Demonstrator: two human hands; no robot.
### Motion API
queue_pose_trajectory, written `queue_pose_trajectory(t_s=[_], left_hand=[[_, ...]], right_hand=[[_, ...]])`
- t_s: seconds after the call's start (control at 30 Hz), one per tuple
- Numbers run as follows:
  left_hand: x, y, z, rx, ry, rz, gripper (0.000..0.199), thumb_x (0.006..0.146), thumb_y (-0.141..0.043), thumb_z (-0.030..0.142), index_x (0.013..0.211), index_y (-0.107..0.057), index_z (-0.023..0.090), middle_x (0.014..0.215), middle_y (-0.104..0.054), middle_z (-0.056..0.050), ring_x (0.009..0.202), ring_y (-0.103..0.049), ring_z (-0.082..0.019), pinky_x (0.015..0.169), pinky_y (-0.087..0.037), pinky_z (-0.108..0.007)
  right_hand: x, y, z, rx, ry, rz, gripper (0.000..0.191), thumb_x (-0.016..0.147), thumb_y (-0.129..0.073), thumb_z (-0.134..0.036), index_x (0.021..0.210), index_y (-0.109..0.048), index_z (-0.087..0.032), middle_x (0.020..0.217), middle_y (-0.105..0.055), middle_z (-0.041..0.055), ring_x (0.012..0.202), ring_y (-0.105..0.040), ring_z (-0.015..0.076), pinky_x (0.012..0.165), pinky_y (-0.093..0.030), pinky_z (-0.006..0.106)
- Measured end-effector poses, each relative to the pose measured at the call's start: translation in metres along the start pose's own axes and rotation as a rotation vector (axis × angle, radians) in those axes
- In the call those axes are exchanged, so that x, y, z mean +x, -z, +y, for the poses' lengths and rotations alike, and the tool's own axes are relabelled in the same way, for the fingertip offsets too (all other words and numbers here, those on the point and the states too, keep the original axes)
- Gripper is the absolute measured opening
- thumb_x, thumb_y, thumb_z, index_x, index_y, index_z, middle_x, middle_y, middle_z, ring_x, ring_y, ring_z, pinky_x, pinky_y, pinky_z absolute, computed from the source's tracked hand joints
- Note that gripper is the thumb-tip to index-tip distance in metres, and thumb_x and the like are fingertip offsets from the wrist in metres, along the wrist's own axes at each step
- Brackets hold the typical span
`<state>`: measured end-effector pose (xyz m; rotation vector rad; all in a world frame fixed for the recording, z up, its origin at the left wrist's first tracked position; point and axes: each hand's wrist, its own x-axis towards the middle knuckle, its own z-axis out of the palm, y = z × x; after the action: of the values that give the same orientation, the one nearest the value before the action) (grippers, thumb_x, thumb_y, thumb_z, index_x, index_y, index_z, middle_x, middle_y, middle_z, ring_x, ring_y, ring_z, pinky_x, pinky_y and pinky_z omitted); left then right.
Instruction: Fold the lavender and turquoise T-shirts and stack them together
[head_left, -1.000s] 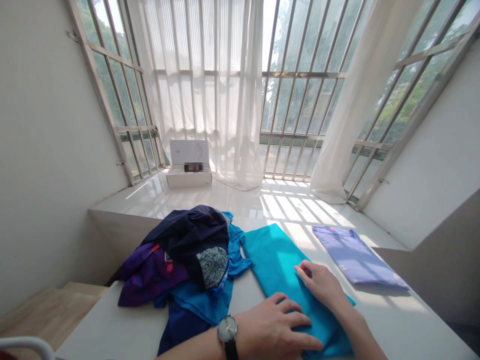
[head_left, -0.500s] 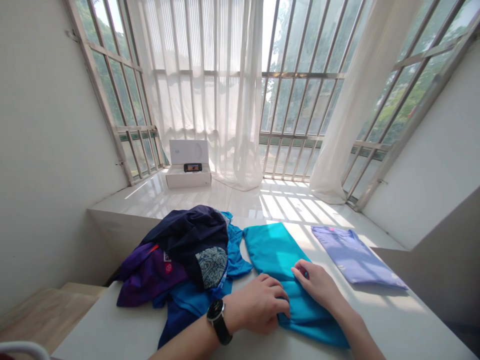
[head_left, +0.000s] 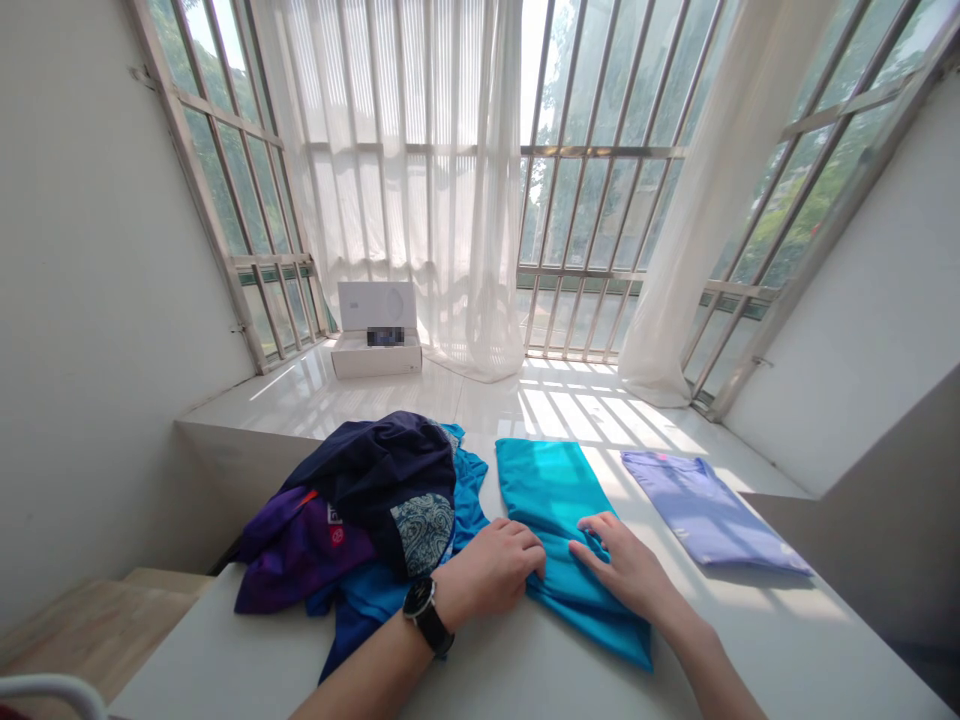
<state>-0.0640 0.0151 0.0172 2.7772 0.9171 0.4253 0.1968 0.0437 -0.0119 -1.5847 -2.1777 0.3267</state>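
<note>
A folded teal garment (head_left: 551, 480) lies flat on the white table before me, wrinkled across its middle. At its left edge, my left hand (head_left: 499, 568), with a black watch on the wrist, has its fingers curled closed over the cloth; the fingertips are partly hidden. My right hand (head_left: 626, 565) rests on the right side of the same garment. Its thumb and forefinger are apart, with a small crease of teal cloth between them. Left of my hands is a heap of clothes, with a dark navy garment (head_left: 367, 470) on top and a purple one (head_left: 300, 550) beneath.
A folded lavender garment (head_left: 709, 515) lies on the right of the table (head_left: 832, 640). On the tiled window ledge (head_left: 480, 405) stands an open white box (head_left: 375, 362) with a dark device in it. White curtains (head_left: 472, 200) hang before the barred windows.
The teal garment has turned straighter and its near end has shifted left and away from me. My left hand has moved left and slightly away; my right hand's fingers have spread.
</note>
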Motion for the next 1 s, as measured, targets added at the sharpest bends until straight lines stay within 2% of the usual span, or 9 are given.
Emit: queue_pose_trajectory(t_s=[0.17, 0.33, 0.43, 0.6, 0.67, 0.8, 0.9, 1.0], left_hand=[[-0.001, 0.008, -0.003, -0.02, 0.069, -0.013, 0.03, 0.084, -0.052, 0.008, 0.106, -0.061, 0.024, 0.123, -0.067, -0.002, 0.117, -0.06, -0.021, 0.101, -0.043, -0.035], [-0.003, 0.014, 0.003, -0.009, 0.074, -0.058, 0.023, 0.082, -0.059, 0.018, 0.104, -0.063, 0.025, 0.115, -0.068, -0.002, 0.108, -0.062, -0.022, 0.097, -0.045, -0.034], [-0.002, 0.018, 0.006, 0.021, 0.107, -0.061, 0.013, 0.087, -0.062, 0.032, 0.095, -0.065, 0.023, 0.102, -0.068, -0.003, 0.098, -0.063, -0.022, 0.088, -0.048, -0.033], [0.002, 0.017, 0.01, 0.082, 0.135, -0.074, 0.03, 0.09, -0.064, 0.051, 0.088, -0.067, 0.022, 0.088, -0.066, -0.003, 0.088, -0.064, -0.022, 0.084, -0.048, -0.035], [0.003, 0.012, 0.012, 0.088, 0.121, -0.058, 0.031, 0.089, -0.066, 0.052, 0.096, -0.066, 0.022, 0.093, -0.067, -0.004, 0.093, -0.063, -0.024, 0.087, -0.048, -0.036], [0.004, -0.002, 0.015, 0.074, 0.045, 0.004, 0.037, 0.094, -0.062, 0.045, 0.121, -0.059, 0.021, 0.122, -0.065, -0.009, 0.116, -0.058, -0.027, 0.101, -0.044, -0.04], [0.003, -0.011, 0.016, 0.055, 0.023, 0.03, 0.046, 0.097, -0.058, 0.047, 0.133, -0.052, 0.021, 0.138, -0.058, -0.012, 0.132, -0.049, -0.029, 0.112, -0.038, -0.045], [0.001, -0.015, 0.015, 0.027, 0.036, 0.044, 0.06, 0.097, -0.054, 0.055, 0.147, -0.042, 0.023, 0.153, -0.046, -0.014, 0.144, -0.037, -0.033, 0.118, -0.031, -0.051]], right_hand=[[-0.001, -0.004, 0.0, -0.048, 0.044, 0.004, 0.039, 0.091, -0.054, -0.056, 0.112, -0.067, -0.025, 0.115, -0.067, 0.0092, 0.104, -0.067, 0.0264, 0.083, -0.056, 0.035], [0.0, -0.001, -0.001, -0.078, 0.081, -0.019, 0.042, 0.091, -0.057, -0.052, 0.121, -0.068, -0.023, 0.123, -0.067, 0.0121, 0.112, -0.065, 0.0281, 0.095, -0.055, 0.039], [0.001, -0.002, -0.003, -0.104, 0.092, -0.051, 0.05, 0.092, -0.056, -0.052, 0.129, -0.066, -0.02, 0.132, -0.064, 0.015, 0.121, -0.061, 0.0304, 0.103, -0.051, 0.042], [0.004, -0.005, -0.009, -0.169, 0.094, -0.168, 0.062, 0.097, -0.046, -0.055, 0.147, -0.053, -0.02, 0.153, -0.05, 0.0159, 0.141, -0.045, 0.0331, 0.116, -0.038, 0.05], [0.004, -0.007, -0.011, -0.185, 0.091, -0.218, 0.065, 0.098, -0.042, -0.058, 0.152, -0.047, -0.022, 0.16, -0.04, 0.0145, 0.148, -0.036, 0.0327, 0.119, -0.033, 0.052], [0.003, -0.01, -0.009, -0.194, 0.084, -0.265, 0.068, 0.099, -0.036, -0.062, 0.155, -0.041, -0.022, 0.165, -0.031, 0.0132, 0.152, -0.027, 0.032, 0.122, -0.027, 0.052], [0.002, -0.01, -0.005, -0.173, 0.075, -0.279, 0.066, 0.099, -0.037, -0.06, 0.154, -0.042, -0.023, 0.165, -0.03, 0.0133, 0.152, -0.026, 0.033, 0.123, -0.025, 0.055], [0.001, -0.006, 0.003, -0.141, 0.072, -0.252, 0.064, 0.098, -0.042, -0.06, 0.15, -0.048, -0.024, 0.162, -0.038, 0.0131, 0.15, -0.032, 0.0329, 0.122, -0.029, 0.052]])
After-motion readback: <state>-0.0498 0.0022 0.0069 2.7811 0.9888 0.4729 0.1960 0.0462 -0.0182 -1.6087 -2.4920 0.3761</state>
